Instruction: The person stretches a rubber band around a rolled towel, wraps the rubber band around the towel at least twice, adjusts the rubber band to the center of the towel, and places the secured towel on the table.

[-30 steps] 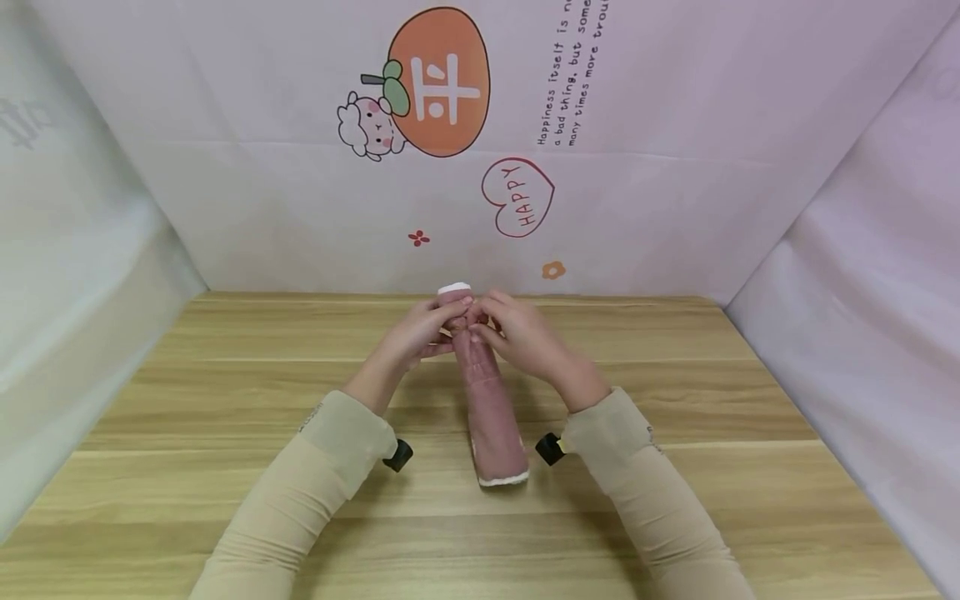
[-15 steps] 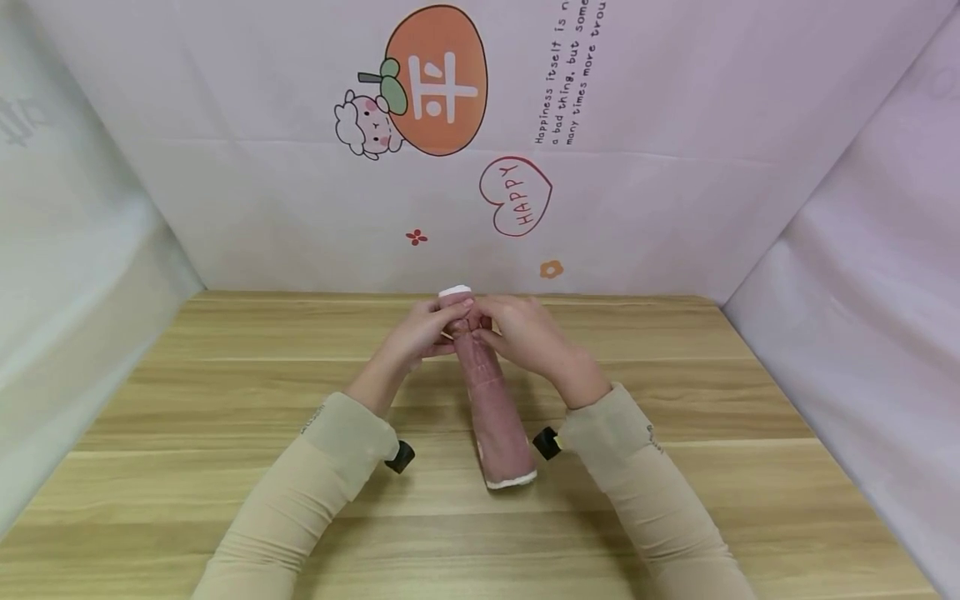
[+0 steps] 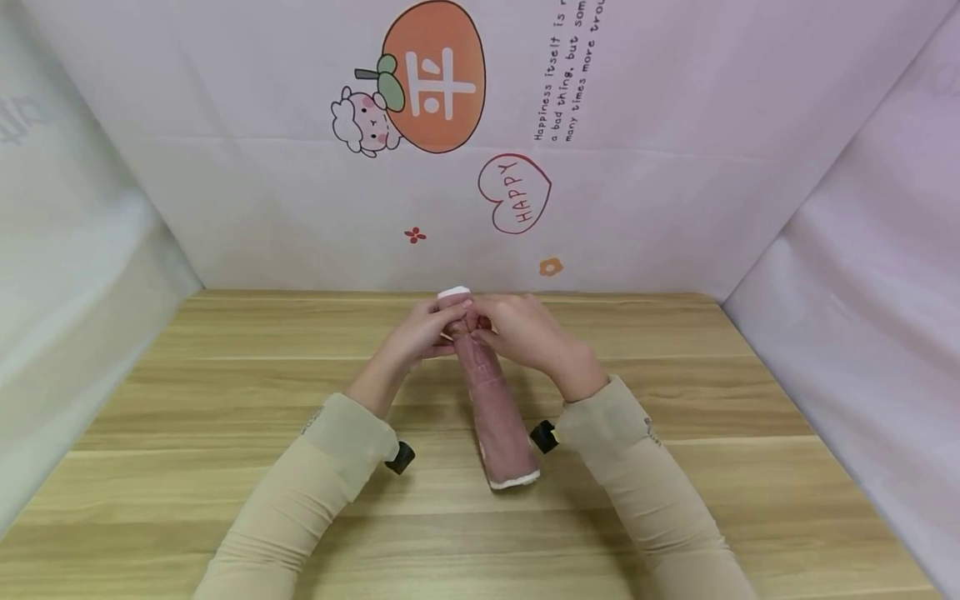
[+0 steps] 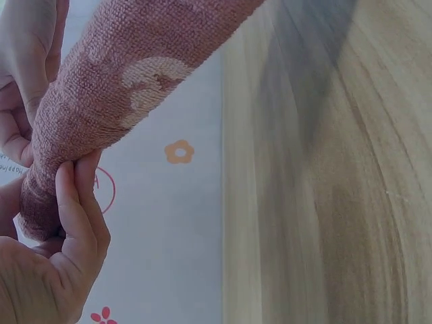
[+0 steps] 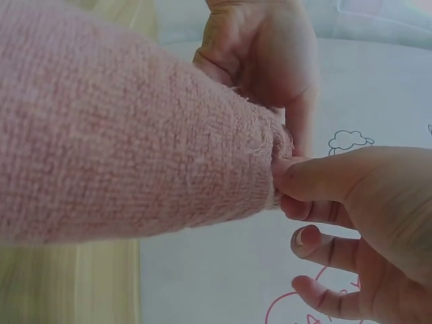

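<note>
A dusty-pink towel [image 3: 501, 421], rolled into a long tube with white ends, slants from the far edge toward the middle of the table. My left hand [image 3: 416, 332] grips it near its far end, thumb on top and fingers underneath. From the other side, my right hand [image 3: 528, 337] pinches the same narrowed part with thumb and forefinger. In the left wrist view a pale pattern shows on the underside of the towel [image 4: 101, 88]. The right wrist view has my right thumb and fingertips right at a fold in the towel [image 5: 155, 142], the other fingers spread apart.
The wood-grain table [image 3: 225, 467] ends at a white printed backdrop [image 3: 637, 225] just beyond the hands. White cloth walls stand left and right. A small black device [image 3: 400, 457] sits at each sleeve cuff.
The towel's near end has swung slightly right. My right hand has turned a little, its knuckles now closer over the towel. My left hand keeps its place.
</note>
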Action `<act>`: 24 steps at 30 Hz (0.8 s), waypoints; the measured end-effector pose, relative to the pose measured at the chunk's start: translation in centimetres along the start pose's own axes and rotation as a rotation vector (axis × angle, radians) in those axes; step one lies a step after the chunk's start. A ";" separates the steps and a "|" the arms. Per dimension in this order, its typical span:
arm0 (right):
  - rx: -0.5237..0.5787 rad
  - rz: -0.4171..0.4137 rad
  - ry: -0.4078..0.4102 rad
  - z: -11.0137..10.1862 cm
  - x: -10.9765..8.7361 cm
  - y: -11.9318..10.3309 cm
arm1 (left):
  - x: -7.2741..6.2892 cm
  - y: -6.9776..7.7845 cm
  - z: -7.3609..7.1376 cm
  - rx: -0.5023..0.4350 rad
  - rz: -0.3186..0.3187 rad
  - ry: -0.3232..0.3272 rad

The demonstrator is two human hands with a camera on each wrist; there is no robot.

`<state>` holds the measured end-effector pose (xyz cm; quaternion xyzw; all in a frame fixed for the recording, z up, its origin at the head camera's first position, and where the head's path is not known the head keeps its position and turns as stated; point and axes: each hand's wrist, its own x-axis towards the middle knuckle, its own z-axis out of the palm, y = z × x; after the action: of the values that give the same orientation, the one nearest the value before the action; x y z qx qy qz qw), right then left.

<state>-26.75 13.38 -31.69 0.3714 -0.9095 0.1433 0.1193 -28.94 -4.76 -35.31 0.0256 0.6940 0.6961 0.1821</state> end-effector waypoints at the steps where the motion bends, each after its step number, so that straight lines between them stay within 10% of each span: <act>1: -0.003 -0.005 -0.001 0.0 0.0 0.0 | 0.0 0.0 0.0 -0.006 -0.001 -0.002; 12: -0.014 -0.072 0.016 0.5 -0.1 0.1 | -0.2 -0.3 -0.4 -0.030 0.016 -0.021; 24: 0.261 -0.111 0.065 1.2 -0.6 0.5 | -0.4 -0.3 -0.5 -0.052 0.026 -0.047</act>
<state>-26.89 13.69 -33.11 0.4285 -0.8570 0.2653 0.1073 -28.63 -5.41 -35.57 0.0464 0.6708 0.7154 0.1901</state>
